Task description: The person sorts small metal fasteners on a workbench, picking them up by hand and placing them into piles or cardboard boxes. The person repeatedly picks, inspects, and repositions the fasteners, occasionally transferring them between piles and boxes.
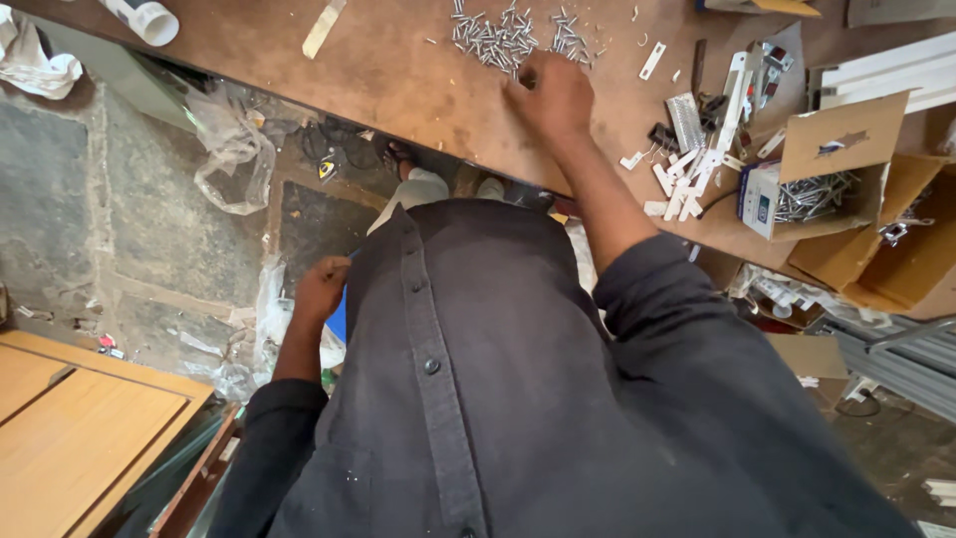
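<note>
My right hand [551,97] reaches out over the brown workbench [388,75] and rests at the near edge of a pile of small silver screws [503,38], fingers curled among them; whether it grips any is hidden. My left hand [321,289] hangs down at my side below the bench edge, closed around a blue object that is mostly hidden behind my dark shirt. The shirt fills the lower middle of the view.
White plastic brackets [697,164] and metal parts lie to the right on the bench. An open cardboard box [832,189] holds more screws. A white tube [144,17] sits far left. Plastic bags litter the stone floor [129,219]; a wooden panel [70,428] is lower left.
</note>
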`<action>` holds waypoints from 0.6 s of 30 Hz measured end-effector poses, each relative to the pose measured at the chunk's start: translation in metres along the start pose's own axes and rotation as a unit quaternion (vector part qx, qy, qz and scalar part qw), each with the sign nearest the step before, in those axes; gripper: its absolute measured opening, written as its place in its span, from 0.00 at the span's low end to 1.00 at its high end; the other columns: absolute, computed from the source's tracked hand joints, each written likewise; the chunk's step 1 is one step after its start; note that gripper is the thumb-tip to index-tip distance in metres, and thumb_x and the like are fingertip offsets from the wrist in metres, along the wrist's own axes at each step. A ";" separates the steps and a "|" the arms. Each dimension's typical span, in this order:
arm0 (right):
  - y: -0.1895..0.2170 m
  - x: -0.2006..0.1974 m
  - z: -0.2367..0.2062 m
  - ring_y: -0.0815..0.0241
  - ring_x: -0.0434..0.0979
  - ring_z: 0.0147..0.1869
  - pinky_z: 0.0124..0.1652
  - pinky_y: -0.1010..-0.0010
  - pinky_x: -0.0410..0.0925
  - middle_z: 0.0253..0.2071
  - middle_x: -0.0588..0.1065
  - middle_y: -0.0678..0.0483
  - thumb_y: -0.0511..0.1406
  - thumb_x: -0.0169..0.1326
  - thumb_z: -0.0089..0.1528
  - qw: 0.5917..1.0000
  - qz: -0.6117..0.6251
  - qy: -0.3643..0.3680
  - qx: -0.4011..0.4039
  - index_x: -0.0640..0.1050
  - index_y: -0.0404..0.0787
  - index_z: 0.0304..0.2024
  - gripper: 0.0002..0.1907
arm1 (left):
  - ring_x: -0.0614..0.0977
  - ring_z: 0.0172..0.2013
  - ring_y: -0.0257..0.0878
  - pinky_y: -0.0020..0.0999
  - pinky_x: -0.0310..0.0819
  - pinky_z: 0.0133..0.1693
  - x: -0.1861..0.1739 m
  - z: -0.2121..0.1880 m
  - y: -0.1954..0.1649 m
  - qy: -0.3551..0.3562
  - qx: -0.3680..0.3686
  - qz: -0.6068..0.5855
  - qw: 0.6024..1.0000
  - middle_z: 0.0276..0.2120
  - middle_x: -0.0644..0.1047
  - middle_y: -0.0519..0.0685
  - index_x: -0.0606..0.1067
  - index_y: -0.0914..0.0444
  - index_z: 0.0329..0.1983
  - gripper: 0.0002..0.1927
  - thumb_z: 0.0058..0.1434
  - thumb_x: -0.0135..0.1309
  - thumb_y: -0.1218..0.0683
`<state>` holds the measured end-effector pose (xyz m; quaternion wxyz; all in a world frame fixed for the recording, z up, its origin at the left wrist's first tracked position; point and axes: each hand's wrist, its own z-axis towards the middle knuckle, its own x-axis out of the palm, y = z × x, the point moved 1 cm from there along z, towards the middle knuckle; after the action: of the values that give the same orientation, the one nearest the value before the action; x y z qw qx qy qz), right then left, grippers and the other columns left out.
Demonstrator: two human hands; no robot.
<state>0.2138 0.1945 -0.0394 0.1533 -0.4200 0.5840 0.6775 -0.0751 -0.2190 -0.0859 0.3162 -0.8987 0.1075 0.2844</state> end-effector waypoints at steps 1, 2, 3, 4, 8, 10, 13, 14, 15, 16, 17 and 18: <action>0.004 0.001 0.001 0.45 0.79 0.37 0.36 0.54 0.71 0.31 0.78 0.47 0.41 0.62 0.54 1.000 -0.017 -0.006 0.003 0.80 0.41 0.29 0.11 | 0.85 0.43 0.47 0.38 0.75 0.46 -0.001 0.002 -0.003 0.001 0.014 -0.006 1.000 0.42 0.83 0.54 0.80 0.59 0.47 0.14 0.68 0.50 0.48; 0.006 0.003 0.002 0.43 0.79 0.39 0.38 0.53 0.71 0.32 0.78 0.46 0.40 0.61 0.54 0.999 -0.035 -0.013 0.004 0.80 0.40 0.29 0.09 | 0.84 0.44 0.47 0.38 0.75 0.46 -0.002 0.004 -0.005 0.002 0.029 -0.013 0.999 0.42 0.83 0.54 0.80 0.60 0.47 0.14 0.69 0.50 0.48; 0.006 0.004 0.002 0.42 0.79 0.39 0.38 0.52 0.71 0.32 0.78 0.45 0.39 0.60 0.54 0.999 -0.048 -0.012 0.001 0.80 0.40 0.29 0.09 | 0.84 0.44 0.47 0.38 0.75 0.47 -0.003 0.007 -0.008 0.002 0.044 -0.021 0.999 0.42 0.83 0.54 0.80 0.61 0.47 0.14 0.69 0.49 0.48; 0.005 0.005 0.003 0.42 0.78 0.39 0.38 0.52 0.71 0.33 0.78 0.45 0.39 0.60 0.54 0.998 -0.062 -0.011 -0.002 0.79 0.40 0.29 0.08 | 0.85 0.44 0.47 0.38 0.75 0.46 -0.005 0.009 -0.009 0.005 0.030 -0.020 0.999 0.42 0.83 0.54 0.80 0.61 0.47 0.15 0.69 0.50 0.48; -0.007 0.011 0.000 0.42 0.78 0.41 0.41 0.50 0.71 0.35 0.77 0.44 0.38 0.57 0.59 0.992 -0.117 0.032 -0.020 0.78 0.40 0.33 0.07 | 0.84 0.46 0.50 0.39 0.75 0.47 -0.003 0.020 -0.008 -0.016 0.033 -0.011 0.999 0.43 0.82 0.58 0.79 0.63 0.49 0.15 0.68 0.53 0.49; -0.012 0.013 -0.005 0.41 0.78 0.42 0.41 0.50 0.71 0.37 0.77 0.43 0.39 0.57 0.61 0.988 -0.130 0.018 -0.082 0.76 0.39 0.37 0.10 | 0.83 0.47 0.54 0.43 0.74 0.48 -0.006 0.027 -0.005 0.000 0.024 0.067 0.997 0.44 0.81 0.60 0.79 0.61 0.51 0.15 0.68 0.53 0.48; -0.018 0.017 -0.006 0.40 0.78 0.43 0.41 0.50 0.71 0.39 0.77 0.43 0.40 0.56 0.64 0.983 -0.161 0.031 -0.079 0.75 0.38 0.40 0.11 | 0.82 0.47 0.58 0.48 0.73 0.48 -0.016 0.050 -0.007 0.034 0.025 0.166 0.985 0.45 0.81 0.60 0.80 0.56 0.52 0.15 0.68 0.53 0.46; -0.019 0.018 -0.007 0.40 0.78 0.43 0.41 0.50 0.71 0.39 0.77 0.43 0.40 0.56 0.64 0.982 -0.174 0.043 -0.058 0.74 0.38 0.41 0.11 | 0.82 0.47 0.56 0.48 0.74 0.48 -0.020 0.057 -0.010 0.022 0.070 0.118 0.990 0.46 0.82 0.59 0.81 0.56 0.51 0.15 0.66 0.52 0.47; -0.020 0.018 -0.008 0.40 0.77 0.43 0.41 0.50 0.71 0.39 0.77 0.42 0.39 0.55 0.65 0.983 -0.171 0.036 -0.059 0.74 0.37 0.42 0.11 | 0.83 0.47 0.55 0.47 0.74 0.48 -0.025 0.064 -0.013 0.011 0.114 0.070 0.991 0.46 0.82 0.57 0.81 0.56 0.50 0.15 0.65 0.52 0.48; -0.021 0.018 -0.010 0.40 0.77 0.43 0.42 0.50 0.71 0.39 0.76 0.42 0.39 0.54 0.66 0.983 -0.169 0.032 -0.059 0.74 0.37 0.43 0.11 | 0.83 0.47 0.55 0.46 0.75 0.48 -0.033 0.072 -0.015 0.039 0.100 0.081 0.991 0.46 0.82 0.57 0.81 0.56 0.49 0.14 0.66 0.52 0.48; -0.022 0.016 -0.013 0.39 0.77 0.43 0.42 0.51 0.70 0.38 0.76 0.42 0.38 0.53 0.67 0.984 -0.169 0.028 -0.058 0.74 0.36 0.45 0.11 | 0.83 0.47 0.55 0.46 0.75 0.48 -0.041 0.083 -0.017 0.068 0.085 0.092 0.990 0.46 0.82 0.57 0.82 0.56 0.49 0.14 0.67 0.51 0.48; -0.022 0.013 -0.018 0.41 0.77 0.41 0.41 0.53 0.71 0.37 0.76 0.43 0.38 0.54 0.66 0.993 -0.104 0.007 -0.050 0.75 0.37 0.43 0.10 | 0.83 0.47 0.55 0.46 0.75 0.48 -0.048 0.098 -0.021 0.097 0.073 0.102 0.987 0.45 0.82 0.58 0.82 0.56 0.48 0.13 0.68 0.50 0.48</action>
<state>0.2283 0.1804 -0.0633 0.1979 -0.4905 0.5036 0.6831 -0.1497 -0.1404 -0.1094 0.3381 -0.8808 0.2495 0.2183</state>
